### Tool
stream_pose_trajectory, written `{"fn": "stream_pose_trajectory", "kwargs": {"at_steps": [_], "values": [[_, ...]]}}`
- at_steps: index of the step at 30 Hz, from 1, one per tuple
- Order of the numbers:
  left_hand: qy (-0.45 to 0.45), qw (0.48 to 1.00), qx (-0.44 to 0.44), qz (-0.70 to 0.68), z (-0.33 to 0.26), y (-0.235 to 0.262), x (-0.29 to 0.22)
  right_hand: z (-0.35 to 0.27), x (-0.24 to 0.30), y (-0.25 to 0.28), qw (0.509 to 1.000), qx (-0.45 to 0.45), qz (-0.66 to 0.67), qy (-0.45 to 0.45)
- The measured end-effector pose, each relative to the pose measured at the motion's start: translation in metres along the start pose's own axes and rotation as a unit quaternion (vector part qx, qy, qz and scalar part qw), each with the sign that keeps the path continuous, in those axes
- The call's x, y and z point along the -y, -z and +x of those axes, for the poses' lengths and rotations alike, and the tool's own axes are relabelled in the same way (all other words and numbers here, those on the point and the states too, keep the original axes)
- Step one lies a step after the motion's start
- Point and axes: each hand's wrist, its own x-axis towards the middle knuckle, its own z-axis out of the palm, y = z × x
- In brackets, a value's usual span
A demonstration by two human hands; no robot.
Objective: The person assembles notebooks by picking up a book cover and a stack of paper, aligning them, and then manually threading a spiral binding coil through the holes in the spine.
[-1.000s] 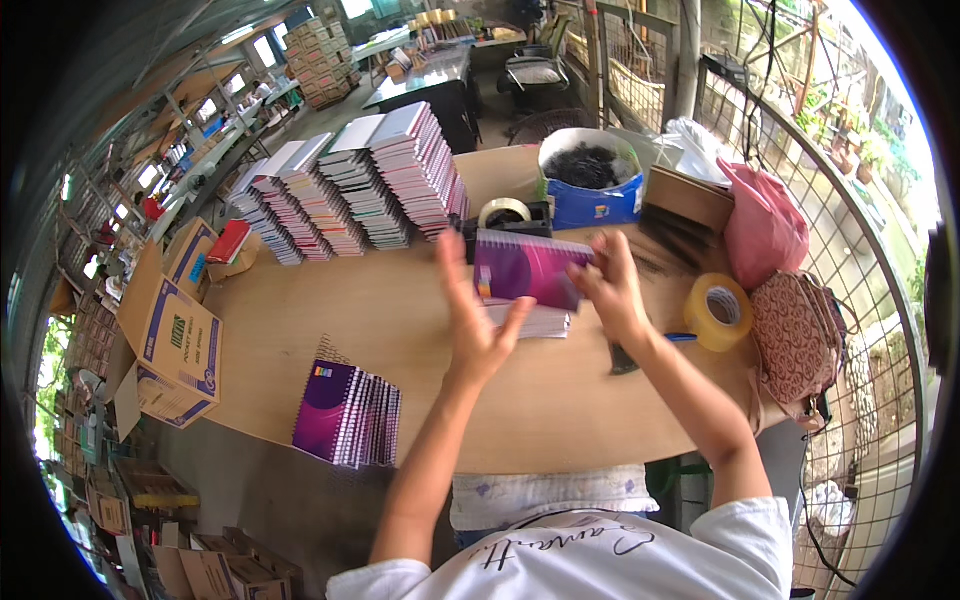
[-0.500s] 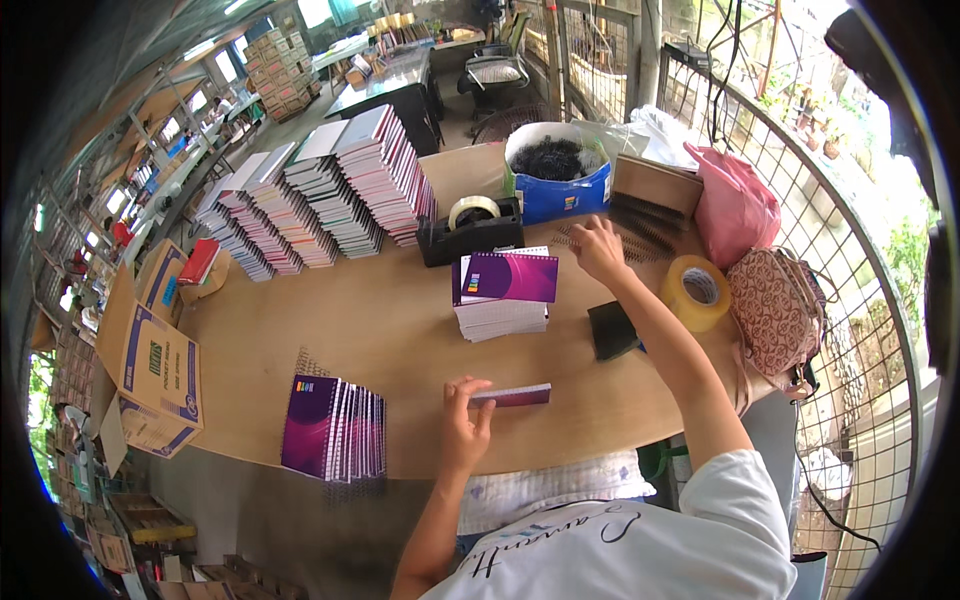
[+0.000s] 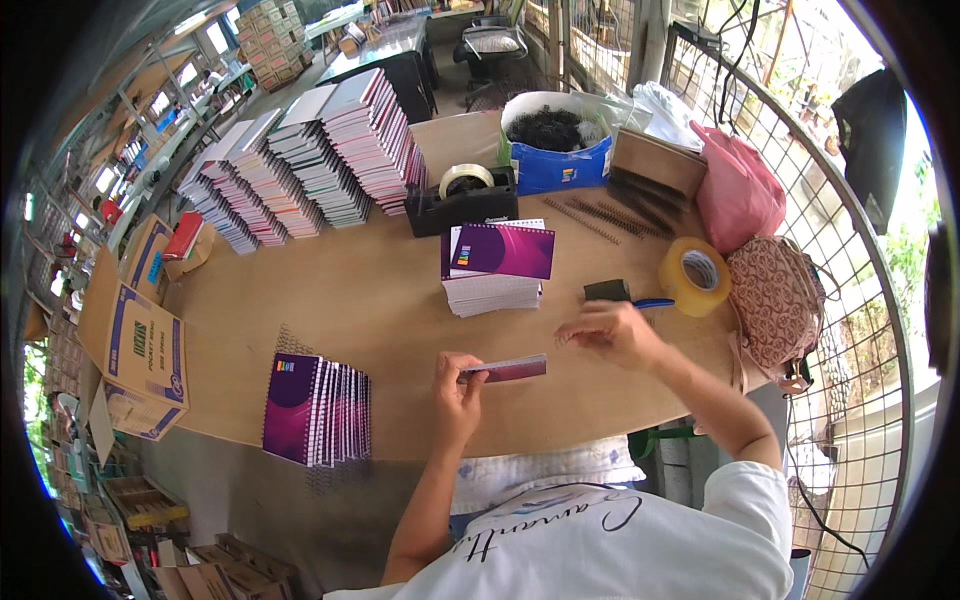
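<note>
My left hand (image 3: 458,398) is closed on the left end of a small purple notepad (image 3: 515,369), held on its long side with the punched edge up. To its right, my right hand (image 3: 615,335) has its fingers pinched around what looks like a thin wire coil, faint and partly blurred at the fingertips. Beyond the hands stands a stack of purple-covered notepads (image 3: 495,292) with punched edges. A row of notepads with wire coils in them (image 3: 318,410) lies overlapped at the left front edge. Loose wire coils (image 3: 610,215) lie at the far right.
A black tape dispenser (image 3: 462,208) and a blue tub of dark coils (image 3: 560,160) stand at the back. Tall notebook stacks (image 3: 365,150) fill the far left; an open carton (image 3: 145,350) is at the left. A dark block (image 3: 607,290), tape roll (image 3: 695,277) and bags (image 3: 775,300) sit right.
My right hand has come back from the loose coils toward the notepad. The left hand still holds the notepad in nearly the same place. The whole view has shifted slightly.
</note>
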Motion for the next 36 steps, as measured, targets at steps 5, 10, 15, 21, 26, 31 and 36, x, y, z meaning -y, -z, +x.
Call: {"fn": "stream_pose_trajectory", "kwargs": {"at_steps": [5,10,15,21,26,31,36], "values": [[-0.008,1.000,0.024,-0.003,0.002,-0.001,-0.003,-0.014,-0.001,-0.027,0.986,-0.033,0.119,-0.110],[-0.010,1.000,0.027,0.011,0.000,0.000,-0.004,-0.013,-0.001,-0.027,0.998,-0.007,0.067,-0.016],[0.005,1.000,0.021,0.019,-0.001,-0.001,-0.011,-0.014,0.001,-0.031,0.996,-0.009,0.091,0.010],[0.029,0.999,-0.005,0.025,-0.004,-0.003,-0.012,-0.018,0.001,-0.038,0.994,-0.022,0.110,-0.003],[-0.004,0.999,-0.018,0.051,-0.007,-0.002,-0.005,-0.018,0.004,-0.038,0.987,0.003,0.162,-0.021],[0.023,0.998,-0.012,0.059,-0.005,0.000,-0.014,-0.015,0.011,-0.032,0.997,0.043,0.059,-0.019],[0.009,0.998,-0.005,0.056,-0.007,0.000,-0.012,-0.015,0.007,-0.037,0.998,0.036,0.040,-0.014]]}}
